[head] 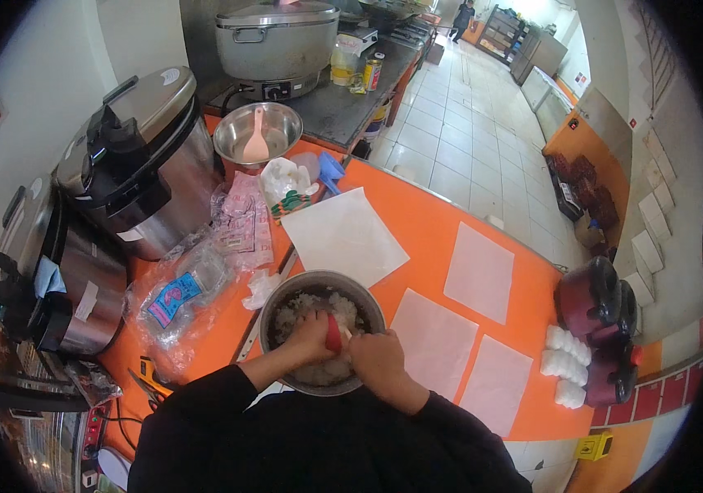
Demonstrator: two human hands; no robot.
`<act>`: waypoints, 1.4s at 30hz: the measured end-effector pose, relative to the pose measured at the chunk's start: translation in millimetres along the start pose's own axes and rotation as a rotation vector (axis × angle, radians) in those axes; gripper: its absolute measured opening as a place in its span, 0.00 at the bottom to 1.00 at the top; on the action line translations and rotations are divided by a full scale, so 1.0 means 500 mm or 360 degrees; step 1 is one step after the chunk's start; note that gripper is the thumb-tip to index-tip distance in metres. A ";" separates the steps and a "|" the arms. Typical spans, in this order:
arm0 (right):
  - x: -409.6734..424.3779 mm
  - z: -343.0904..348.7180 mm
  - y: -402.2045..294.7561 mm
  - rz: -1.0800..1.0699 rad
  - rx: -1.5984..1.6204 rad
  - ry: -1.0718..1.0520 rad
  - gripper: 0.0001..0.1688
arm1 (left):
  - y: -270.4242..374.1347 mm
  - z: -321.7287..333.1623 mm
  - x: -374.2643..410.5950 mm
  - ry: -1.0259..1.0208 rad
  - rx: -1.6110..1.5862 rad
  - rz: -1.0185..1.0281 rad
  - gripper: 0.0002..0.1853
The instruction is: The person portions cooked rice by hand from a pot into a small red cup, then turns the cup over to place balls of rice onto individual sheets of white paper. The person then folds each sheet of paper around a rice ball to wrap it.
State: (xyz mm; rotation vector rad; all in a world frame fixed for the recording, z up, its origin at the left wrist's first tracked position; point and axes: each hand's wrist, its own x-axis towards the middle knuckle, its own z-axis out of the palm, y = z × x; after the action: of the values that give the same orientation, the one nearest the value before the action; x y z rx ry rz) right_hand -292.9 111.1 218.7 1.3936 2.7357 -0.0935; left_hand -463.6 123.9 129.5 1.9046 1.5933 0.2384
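A round grey metal pot [269, 363] of white cooked rice [321, 371] stands close in front of me. Inside it, my left hand [309, 336] is around a small red cup or mould [333, 336]; its fingers are partly hidden. My right hand [379, 360] grips a pale handle, perhaps a rice paddle, whose far end is at the red item and rice. White paper [348, 237] lies just beyond the pot. Several paper sheets [434, 336] lie flat on the orange table to the right.
Two large rice cookers [160, 215] stand at left, near plastic packaging [185, 302] and scissors [149, 382]. A steel bowl [228, 148] holds a pink paddle [256, 145]. Wrapped white bundles [564, 363] and dark red containers [585, 296] stand at right. A person [463, 21] is far off.
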 end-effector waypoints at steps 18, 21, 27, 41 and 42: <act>-0.086 -0.006 0.104 0.0380 0.1727 0.0044 0.18 | -0.001 -0.047 -0.149 0.0742 -0.1496 0.0190 0.53; -0.079 -0.008 0.054 0.0442 0.1827 -0.0391 0.23 | 0.001 -0.028 -0.148 0.0791 -0.1227 0.0214 0.54; -0.063 -0.037 0.023 0.0276 0.1183 -0.0455 0.26 | 0.045 -0.053 -0.164 0.0940 -0.0619 0.0292 0.55; -0.054 0.000 0.005 0.0045 0.1355 -0.0494 0.28 | 0.062 -0.043 -0.200 0.1071 -0.0384 0.0191 0.52; -0.053 0.002 0.002 0.0073 0.1397 -0.0486 0.28 | 0.065 -0.042 -0.203 0.1076 -0.0354 0.0207 0.52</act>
State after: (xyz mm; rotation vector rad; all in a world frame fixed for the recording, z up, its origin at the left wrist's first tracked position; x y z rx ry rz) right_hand -276.5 90.0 220.2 1.3933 2.4563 -1.5038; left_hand -473.1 34.6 190.3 1.8499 1.7492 1.1657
